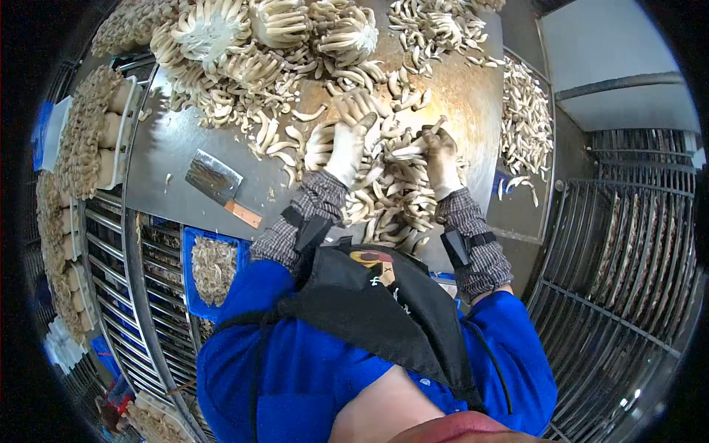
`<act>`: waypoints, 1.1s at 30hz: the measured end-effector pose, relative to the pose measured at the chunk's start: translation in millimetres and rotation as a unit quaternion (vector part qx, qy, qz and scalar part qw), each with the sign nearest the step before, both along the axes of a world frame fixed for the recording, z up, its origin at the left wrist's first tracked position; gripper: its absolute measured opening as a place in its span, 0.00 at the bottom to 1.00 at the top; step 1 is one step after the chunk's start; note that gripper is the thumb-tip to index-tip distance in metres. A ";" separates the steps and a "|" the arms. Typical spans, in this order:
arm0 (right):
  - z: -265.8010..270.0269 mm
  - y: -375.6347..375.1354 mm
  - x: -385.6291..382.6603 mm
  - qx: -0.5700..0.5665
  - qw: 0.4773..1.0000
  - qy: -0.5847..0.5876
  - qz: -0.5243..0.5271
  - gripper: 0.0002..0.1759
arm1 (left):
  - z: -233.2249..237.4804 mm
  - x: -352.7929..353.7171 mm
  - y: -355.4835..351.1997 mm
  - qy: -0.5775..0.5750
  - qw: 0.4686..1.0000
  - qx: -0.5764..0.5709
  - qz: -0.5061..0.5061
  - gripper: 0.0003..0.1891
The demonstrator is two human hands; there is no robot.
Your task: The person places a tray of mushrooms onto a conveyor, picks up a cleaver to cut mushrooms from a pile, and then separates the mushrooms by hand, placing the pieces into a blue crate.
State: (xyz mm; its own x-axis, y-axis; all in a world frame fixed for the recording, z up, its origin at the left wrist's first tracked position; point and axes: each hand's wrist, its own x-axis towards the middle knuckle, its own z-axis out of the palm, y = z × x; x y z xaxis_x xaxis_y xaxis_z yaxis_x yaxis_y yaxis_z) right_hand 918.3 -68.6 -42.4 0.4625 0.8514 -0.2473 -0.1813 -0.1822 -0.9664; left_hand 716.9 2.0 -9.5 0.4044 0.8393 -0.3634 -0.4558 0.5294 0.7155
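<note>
My left hand (pixel 350 133), in a stained white glove, curls over a bunch of pale mushrooms (pixel 320 145); its palm side is hidden. My right hand (pixel 441 156), gloved with darkened fingers, is closed around loose mushrooms (pixel 408 152) at the right of the pile. Between and below both hands lies a heap of loose mushrooms (pixel 384 198) on the metal table (pixel 159 196). A cleaver (pixel 214 177) with a wooden handle rests flat to the left, away from my hands.
Large mushroom clusters (pixel 210 31) stand at the back left. More loose mushrooms (pixel 526 118) fill a container at the right. A blue crate (pixel 190 277) sits below the table's left edge. Metal racks (pixel 613 244) stand at the right, and stacked mushroom blocks (pixel 85 129) line the left.
</note>
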 end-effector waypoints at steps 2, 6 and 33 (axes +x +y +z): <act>24.0 0.9 1.5 -0.004 0.986 0.116 0.120 0.17 | -5.3 1.4 7.3 -0.030 0.994 0.059 -0.085 0.11; 32.7 6.8 -17.9 0.083 0.953 -0.219 0.194 0.11 | -29.4 12.0 10.6 0.050 0.977 0.094 -0.183 0.12; -74.2 -29.8 -93.5 -0.032 0.701 -0.619 0.353 0.19 | -58.3 -12.7 64.0 0.330 0.904 0.266 -0.049 0.24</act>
State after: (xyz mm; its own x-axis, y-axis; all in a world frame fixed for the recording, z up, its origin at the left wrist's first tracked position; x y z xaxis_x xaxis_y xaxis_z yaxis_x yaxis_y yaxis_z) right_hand 824.8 -98.4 -116.6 -0.1758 0.9814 -0.0766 0.9459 0.1469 -0.2893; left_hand 704.3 66.1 -67.7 0.3294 0.9379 -0.1084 0.1939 0.0452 0.9800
